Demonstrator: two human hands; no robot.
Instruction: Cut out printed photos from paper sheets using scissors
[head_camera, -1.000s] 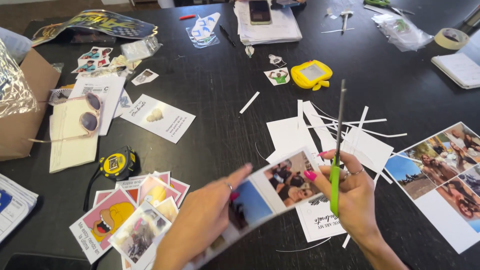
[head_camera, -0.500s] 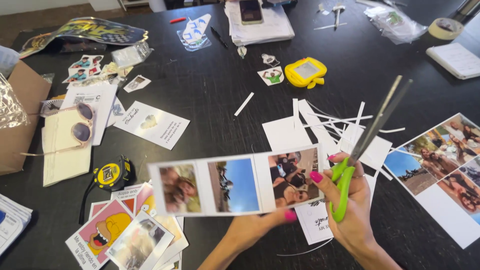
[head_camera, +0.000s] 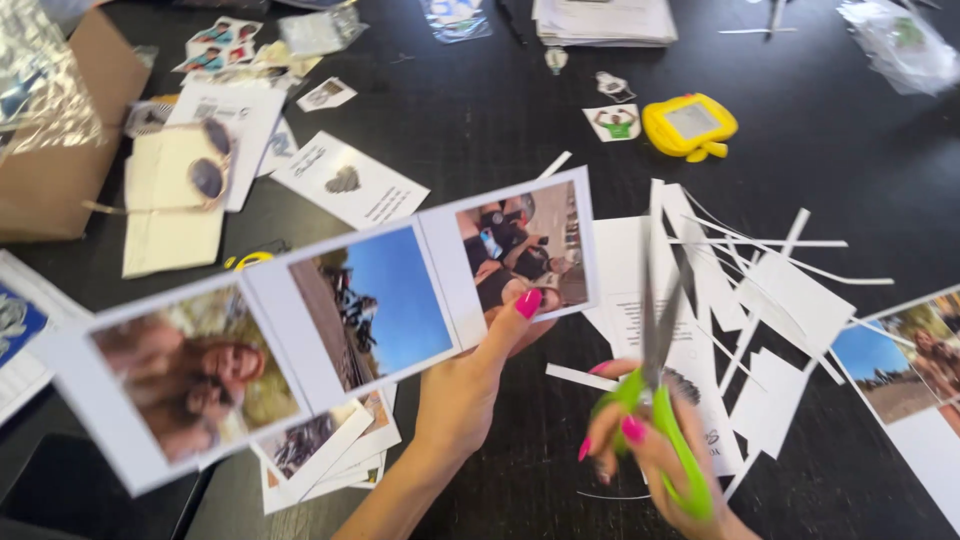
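A strip of three printed photos is held above the tabletop by the left hand, which is closed on the strip's lower edge near its right end, thumb on the front of the rightmost photo. The strip extends from that grip toward 9 o'clock and sags slightly at the unsupported far end. The right hand is closed through the green handles of the scissors, whose blades point toward 12 o'clock and appear nearly closed; blur prevents certainty. The blades lie just to the right of the strip, apart from it. Cut paper scraps are spread at 3 o'clock of the scissors, a yellow toy lies at 12 o'clock, and sunglasses rest on a cream booklet at 10 o'clock of the strip. Further photos lie beneath the strip. Risk assessment: because the strip is supported at one end only, it may be bent or twisted under the blades, and a crooked cut into a picture area could result. The thumb is placed close to the probable cut line and could be nicked.
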